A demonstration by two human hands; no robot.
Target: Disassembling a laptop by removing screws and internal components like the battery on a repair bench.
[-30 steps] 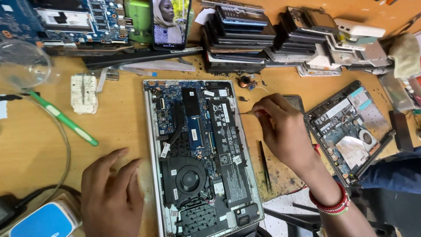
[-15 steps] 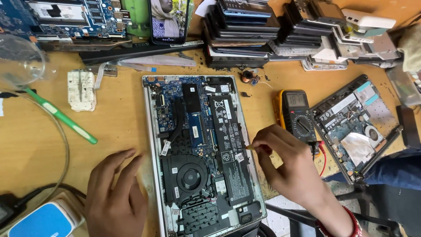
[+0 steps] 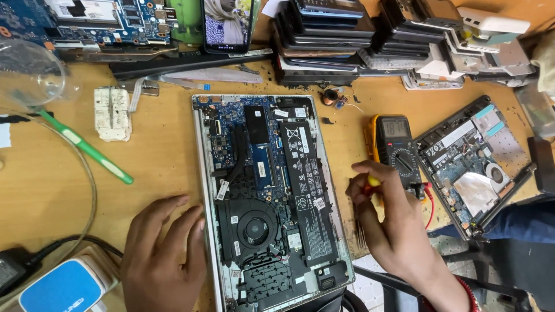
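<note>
An opened laptop [image 3: 269, 190] lies bottom-up on the wooden table, with its fan, black battery and blue board exposed. My left hand [image 3: 162, 254] rests flat on the table, fingers apart, against the laptop's left edge near the fan. My right hand [image 3: 393, 225] is just off the laptop's right edge, closed around a small tool with a yellow and red handle [image 3: 371, 184]; its tip is hidden. A yellow and black multimeter [image 3: 399, 147] lies right behind that hand.
A second opened laptop [image 3: 474, 167] lies at the right. Stacked devices [image 3: 329, 40], a phone [image 3: 228, 23] and a bare circuit board [image 3: 87, 23] line the back. A green-handled tool [image 3: 87, 147], a white block [image 3: 113, 112] and a blue-white box [image 3: 63, 286] are at the left.
My right hand has moved from the laptop's upper right corner down and to the right, off the laptop, to beside the multimeter. My left hand has stayed by the left edge.
</note>
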